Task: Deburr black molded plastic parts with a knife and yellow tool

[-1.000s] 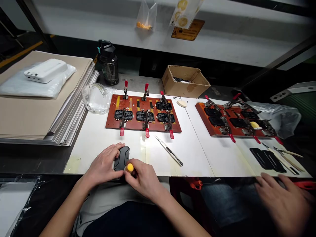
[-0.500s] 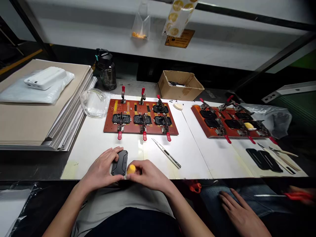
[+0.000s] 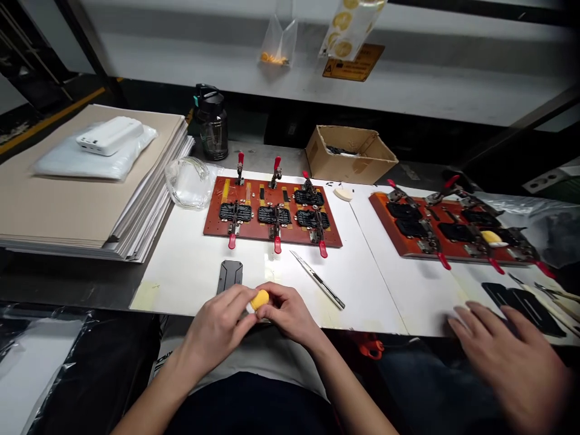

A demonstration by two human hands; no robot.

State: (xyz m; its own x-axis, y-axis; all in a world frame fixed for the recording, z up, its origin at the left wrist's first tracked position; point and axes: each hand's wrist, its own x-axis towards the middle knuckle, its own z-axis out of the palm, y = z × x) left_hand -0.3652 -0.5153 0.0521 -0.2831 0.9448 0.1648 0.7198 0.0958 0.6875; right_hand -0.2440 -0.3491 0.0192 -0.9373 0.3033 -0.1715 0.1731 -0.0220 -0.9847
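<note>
My left hand [image 3: 221, 321] and my right hand [image 3: 291, 313] meet over the front edge of the white work surface. Both are closed on a small rounded yellow-and-white pad [image 3: 260, 299], which looks like a sponge puff; its lower part is hidden by the fingers. Just behind my left hand a black plastic cover [image 3: 230, 273] lies flat, its near end covered by the hand. To the right of my hands is a silver utility knife [image 3: 318, 281]. Beyond them stands a red-brown fixture board [image 3: 263, 232] with red-handled clamps over several black plastic parts.
A second clamp board [image 3: 389, 232] stands at right, with another yellow pad [image 3: 492, 237] on it. A co-worker's hand [image 3: 507, 356] reaches in, blurred. Behind are a cardboard box [image 3: 357, 166] and a dark bottle [image 3: 214, 130]; stacked cardboard sheets [image 3: 58, 211] rise at left.
My left hand has let go of the black cover and come right to grip the pad with my right hand. The co-worker's hand has risen over the table. The view has shifted left.
</note>
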